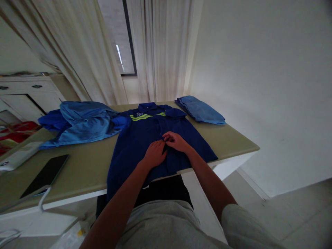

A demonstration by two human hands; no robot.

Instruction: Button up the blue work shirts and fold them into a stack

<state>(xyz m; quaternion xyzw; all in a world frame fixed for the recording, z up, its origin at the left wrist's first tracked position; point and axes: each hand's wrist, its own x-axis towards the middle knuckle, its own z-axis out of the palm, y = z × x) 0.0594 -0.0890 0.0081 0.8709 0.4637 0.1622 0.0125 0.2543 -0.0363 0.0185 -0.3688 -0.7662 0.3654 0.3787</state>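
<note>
A navy work shirt (140, 138) with yellow-green reflective stripes lies front up, its collar at the far side and its hem over the table's near edge. My left hand (155, 154) rests on the shirt's front opening, fingers together and gripping the cloth at their tips. Close beside it, my right hand (177, 141) is closed in a pinch on the edge of the same opening. The two sets of fingertips nearly meet. Whatever small part of the cloth they pinch is hidden. Right of the opening, the upper front panel is partly folded over.
The table (85, 162) holds a heap of blue garments (88, 121) at left and a folded blue garment (201, 109) at back right. A dark tablet or phone (46, 174), a white device (22, 155) and a white cable (44, 200) lie left. A wall (272, 86) stands right.
</note>
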